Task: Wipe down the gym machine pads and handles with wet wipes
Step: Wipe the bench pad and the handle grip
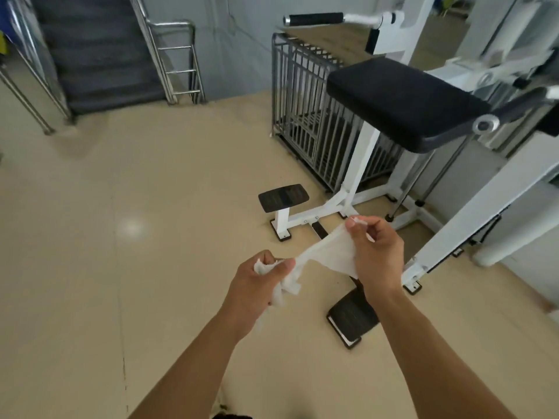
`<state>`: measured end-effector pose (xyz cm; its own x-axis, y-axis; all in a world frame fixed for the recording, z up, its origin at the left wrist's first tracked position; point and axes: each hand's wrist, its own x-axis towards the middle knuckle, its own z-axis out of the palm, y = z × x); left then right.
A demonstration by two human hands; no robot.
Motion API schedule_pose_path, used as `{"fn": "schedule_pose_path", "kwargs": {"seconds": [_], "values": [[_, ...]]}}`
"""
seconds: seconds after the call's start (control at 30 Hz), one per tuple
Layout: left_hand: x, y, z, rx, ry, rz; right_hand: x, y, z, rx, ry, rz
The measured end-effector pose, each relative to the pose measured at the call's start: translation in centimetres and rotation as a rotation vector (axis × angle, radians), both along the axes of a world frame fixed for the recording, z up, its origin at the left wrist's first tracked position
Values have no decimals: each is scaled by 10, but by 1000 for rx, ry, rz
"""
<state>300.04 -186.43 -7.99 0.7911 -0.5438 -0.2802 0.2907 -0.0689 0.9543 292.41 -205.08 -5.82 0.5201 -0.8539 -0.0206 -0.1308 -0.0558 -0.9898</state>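
Observation:
A white wet wipe (325, 255) is stretched between both hands above the floor. My left hand (257, 285) grips its bunched lower end, and my right hand (376, 252) pinches the upper corner. Beyond the hands stands a white gym machine with a large black pad (405, 101) at the upper right. A black foam handle (314, 19) sticks out to the left near the top. Two black foot plates sit low on the frame, one further off (283, 197) and one close by (352, 317).
A grey metal cage (305, 95) stands behind the machine against the wall. A dark staircase (99, 49) with steel railings rises at the upper left. Beige tiled floor (151, 237) stretches to the left. White frame bars (484, 207) slant down at the right.

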Motion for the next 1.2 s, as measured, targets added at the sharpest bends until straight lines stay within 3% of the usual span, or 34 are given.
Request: {"fn": "schedule_pose_path", "kwargs": {"seconds": [0.27, 0.5, 0.67, 0.87, 1.03, 1.2], "values": [[196, -46, -1, -27, 65, -156, 170, -46, 9, -85, 51, -144], [324, -130, 14, -53, 77, -352, 248, -104, 34, -110, 56, -352], [381, -232, 30, -82, -123, -408, 287, -186, 52, -202, 35, -480], [441, -370, 63, -114, -219, -362, 320, -306, 82, -330, 86, -506], [485, -450, 86, 34, -589, -493, 340, -386, 102, -309, 206, -469], [532, -504, 91, 107, -782, -554, 360, -433, 104, -326, 311, -510]]}}
